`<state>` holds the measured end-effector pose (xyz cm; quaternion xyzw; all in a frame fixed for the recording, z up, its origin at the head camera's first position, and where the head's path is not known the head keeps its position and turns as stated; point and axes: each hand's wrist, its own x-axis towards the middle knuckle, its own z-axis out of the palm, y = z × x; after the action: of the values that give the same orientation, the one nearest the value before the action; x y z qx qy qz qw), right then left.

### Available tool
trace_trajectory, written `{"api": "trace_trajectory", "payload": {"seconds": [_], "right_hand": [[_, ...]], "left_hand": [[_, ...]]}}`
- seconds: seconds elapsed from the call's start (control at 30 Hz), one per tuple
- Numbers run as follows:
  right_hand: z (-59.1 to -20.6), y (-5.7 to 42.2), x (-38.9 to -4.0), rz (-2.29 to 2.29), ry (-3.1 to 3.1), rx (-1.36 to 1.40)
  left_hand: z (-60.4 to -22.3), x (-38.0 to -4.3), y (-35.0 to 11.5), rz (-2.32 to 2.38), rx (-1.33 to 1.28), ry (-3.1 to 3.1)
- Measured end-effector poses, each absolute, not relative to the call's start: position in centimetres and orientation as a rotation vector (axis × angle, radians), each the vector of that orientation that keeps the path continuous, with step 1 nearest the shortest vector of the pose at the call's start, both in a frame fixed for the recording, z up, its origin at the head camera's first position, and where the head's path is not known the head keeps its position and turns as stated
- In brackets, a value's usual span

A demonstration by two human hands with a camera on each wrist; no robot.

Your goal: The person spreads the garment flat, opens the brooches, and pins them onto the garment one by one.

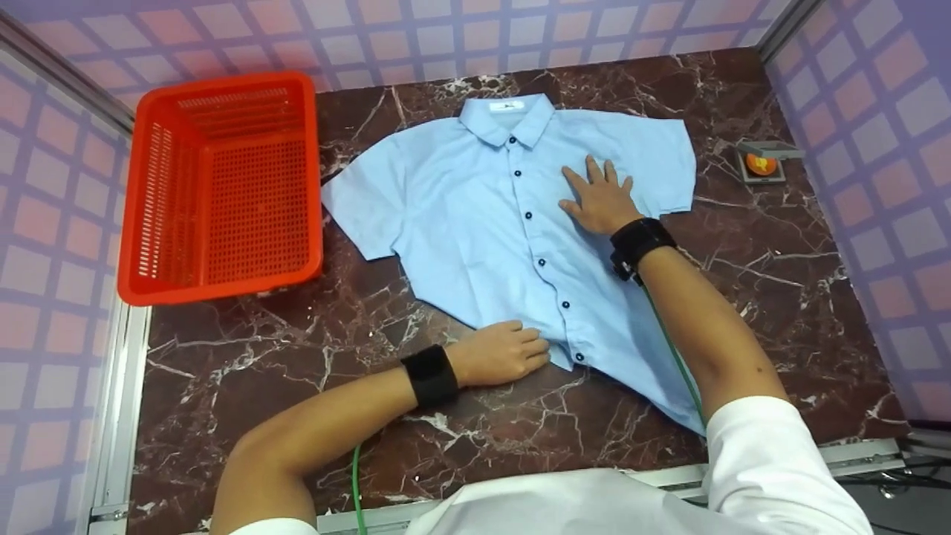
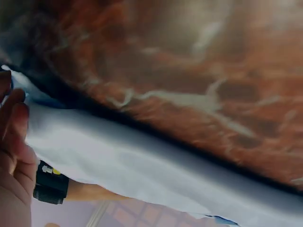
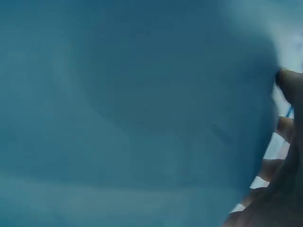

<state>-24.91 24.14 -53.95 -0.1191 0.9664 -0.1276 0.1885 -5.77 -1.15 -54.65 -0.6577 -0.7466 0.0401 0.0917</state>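
Observation:
A light blue short-sleeved button-up shirt (image 1: 468,215) lies front up, its collar at the far side and dark buttons down the middle. My left hand (image 1: 501,353) grips the bottom hem near the button placket. In the left wrist view, the fingers (image 2: 19,125) of that hand pinch the cloth, and its edge stands off the tabletop. On the chest, beside the upper buttons, my right hand (image 1: 602,200) presses with spread fingers. Blue cloth fills most of the right wrist view, with the fingers (image 3: 270,168) at its right edge. The hem's right corner stretches toward me.
An orange-red plastic basket (image 1: 316,186) stands at the left of the dark marbled table (image 1: 356,423). A small grey box with an orange round piece (image 1: 761,165) sits at the right. Patterned walls (image 1: 446,37) enclose the sides and back. Green cables (image 1: 356,483) run from both wristbands.

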Motion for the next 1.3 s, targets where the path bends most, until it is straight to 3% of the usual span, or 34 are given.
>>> {"api": "trace_trajectory", "payload": {"seconds": [0.33, 1.3], "right_hand": [[-54.1, 24.4, -25.8, -0.313, 2.701, -0.325], [-53.9, 24.6, -26.6, -0.336, 2.667, -0.297]], "left_hand": [[-55.6, -5.4, -0.1, 0.205, -1.762, -2.235], [-54.9, -0.7, -3.0, 0.104, -1.839, -2.333]]}}
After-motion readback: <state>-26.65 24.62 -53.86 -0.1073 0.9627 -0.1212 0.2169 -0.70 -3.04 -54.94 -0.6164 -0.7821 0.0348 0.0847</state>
